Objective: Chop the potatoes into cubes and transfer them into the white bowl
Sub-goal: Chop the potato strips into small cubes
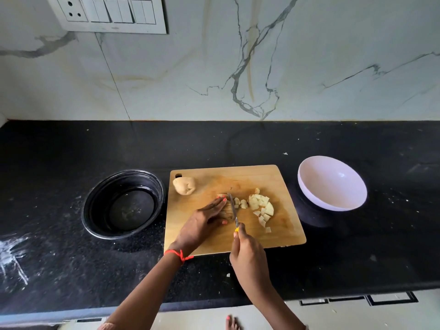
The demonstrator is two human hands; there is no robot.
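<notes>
In the middle of the frame my left hand point(204, 220) presses the potato piece point(225, 211) with fingers straight and together, while my right hand point(247, 256) curls round the knife point(233, 207), its blade just beside my fingertips. I should tuck those tips back and cut evenly to match the cubes point(262, 206). A whole potato point(183, 185) sits upper left on the cutting board point(262, 177), and the white bowl point(332, 184) to the right holds nothing yet.
</notes>
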